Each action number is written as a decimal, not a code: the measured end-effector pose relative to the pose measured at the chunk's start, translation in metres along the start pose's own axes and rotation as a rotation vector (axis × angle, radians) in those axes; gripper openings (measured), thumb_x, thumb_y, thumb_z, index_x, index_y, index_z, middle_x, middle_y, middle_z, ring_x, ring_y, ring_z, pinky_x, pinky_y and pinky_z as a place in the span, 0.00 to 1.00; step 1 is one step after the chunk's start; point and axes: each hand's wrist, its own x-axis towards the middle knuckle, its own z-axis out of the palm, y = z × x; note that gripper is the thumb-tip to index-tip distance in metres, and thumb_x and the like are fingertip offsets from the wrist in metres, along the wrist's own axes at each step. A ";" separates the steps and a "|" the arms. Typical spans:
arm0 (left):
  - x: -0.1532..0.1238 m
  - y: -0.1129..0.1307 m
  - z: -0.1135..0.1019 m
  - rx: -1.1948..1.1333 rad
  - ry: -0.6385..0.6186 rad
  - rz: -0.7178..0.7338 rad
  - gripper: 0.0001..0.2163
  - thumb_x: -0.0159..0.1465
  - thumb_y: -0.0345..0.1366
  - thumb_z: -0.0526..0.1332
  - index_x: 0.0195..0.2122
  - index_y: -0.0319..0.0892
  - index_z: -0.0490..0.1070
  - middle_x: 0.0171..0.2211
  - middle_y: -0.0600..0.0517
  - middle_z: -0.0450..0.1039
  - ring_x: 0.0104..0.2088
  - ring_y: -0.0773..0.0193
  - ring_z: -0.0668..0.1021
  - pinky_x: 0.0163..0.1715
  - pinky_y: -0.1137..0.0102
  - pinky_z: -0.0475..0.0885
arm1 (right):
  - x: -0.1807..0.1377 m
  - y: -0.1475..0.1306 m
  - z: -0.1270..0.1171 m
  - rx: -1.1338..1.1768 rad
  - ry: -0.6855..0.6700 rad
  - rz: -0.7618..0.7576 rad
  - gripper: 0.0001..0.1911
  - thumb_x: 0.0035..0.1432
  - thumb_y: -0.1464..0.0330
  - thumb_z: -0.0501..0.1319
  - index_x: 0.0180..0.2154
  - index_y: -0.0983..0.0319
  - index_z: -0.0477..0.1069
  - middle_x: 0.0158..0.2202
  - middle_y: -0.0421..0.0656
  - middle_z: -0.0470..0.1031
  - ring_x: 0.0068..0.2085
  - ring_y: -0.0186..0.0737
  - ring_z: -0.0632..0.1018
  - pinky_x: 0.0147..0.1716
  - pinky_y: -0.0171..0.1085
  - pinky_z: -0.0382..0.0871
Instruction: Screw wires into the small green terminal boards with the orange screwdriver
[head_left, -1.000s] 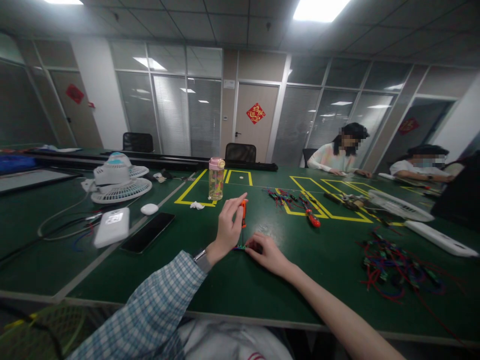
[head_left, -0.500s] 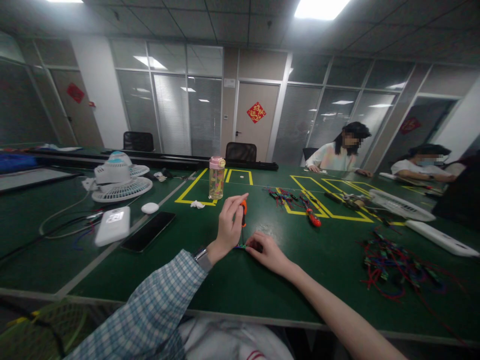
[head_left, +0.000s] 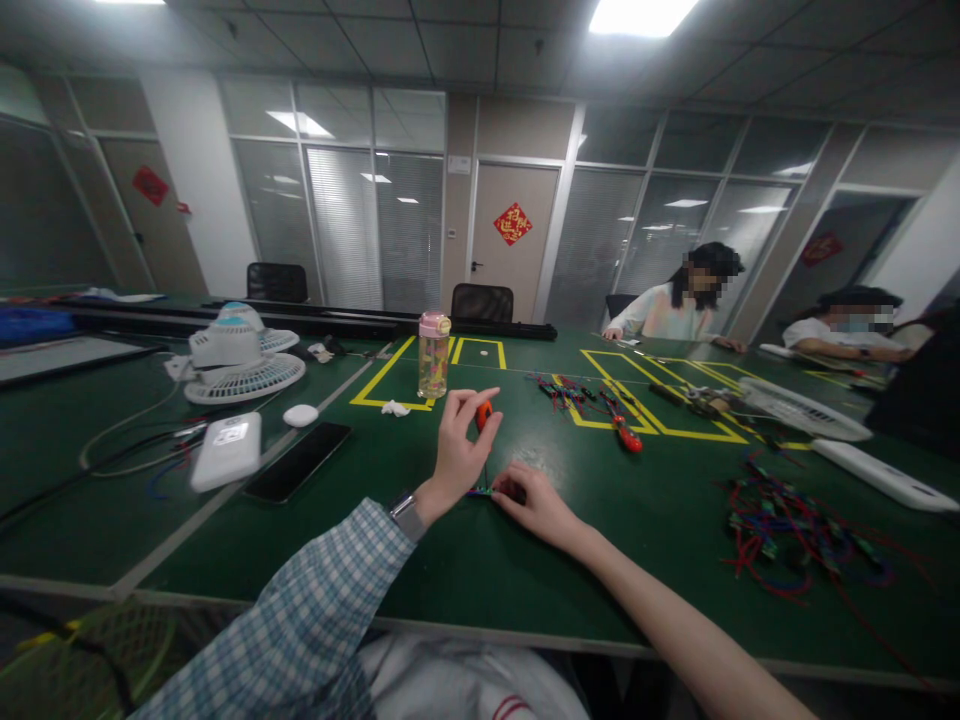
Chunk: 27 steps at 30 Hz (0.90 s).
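My left hand [head_left: 463,437] is closed around the orange and black handle of a screwdriver [head_left: 485,412], mostly hidden behind the fingers. Its thin shaft points straight down to a small green circuit board [head_left: 481,491] on the table. From the right, my right hand [head_left: 534,500] pinches the board's right end between curled fingers, resting on the tabletop. Part of the board lies hidden under those fingertips.
On the green table [head_left: 420,570], a pink-lidded bottle [head_left: 433,358] stands beyond my hands. A phone [head_left: 298,462] and white fan [head_left: 244,362] lie left. Right are wired boards [head_left: 795,530] and a red-handled screwdriver [head_left: 627,436]. A co-worker [head_left: 686,300] sits across.
The fingers of my left hand have shifted around the screwdriver handle, the thumb now further right. My right hand stays on the board. Across the table, the co-worker's hand has moved left.
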 end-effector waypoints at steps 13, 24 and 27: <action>-0.002 0.002 0.000 0.023 0.030 0.035 0.12 0.65 0.36 0.59 0.49 0.44 0.70 0.37 0.51 0.63 0.40 0.64 0.71 0.43 0.68 0.68 | 0.000 0.000 0.000 -0.008 0.001 -0.011 0.04 0.53 0.76 0.60 0.33 0.63 0.71 0.29 0.39 0.68 0.29 0.33 0.69 0.28 0.32 0.63; -0.001 0.002 -0.001 -0.019 -0.055 0.002 0.14 0.69 0.33 0.51 0.53 0.43 0.67 0.41 0.49 0.70 0.42 0.63 0.72 0.46 0.66 0.66 | 0.000 -0.004 -0.003 -0.006 -0.002 -0.003 0.03 0.55 0.75 0.60 0.32 0.64 0.71 0.29 0.40 0.68 0.29 0.34 0.70 0.29 0.32 0.63; -0.001 0.002 -0.001 0.004 -0.008 0.033 0.11 0.66 0.35 0.57 0.49 0.44 0.69 0.37 0.51 0.66 0.39 0.64 0.71 0.42 0.68 0.67 | 0.000 -0.005 -0.003 -0.006 -0.002 0.003 0.03 0.54 0.76 0.60 0.32 0.63 0.71 0.29 0.39 0.68 0.29 0.34 0.69 0.29 0.33 0.63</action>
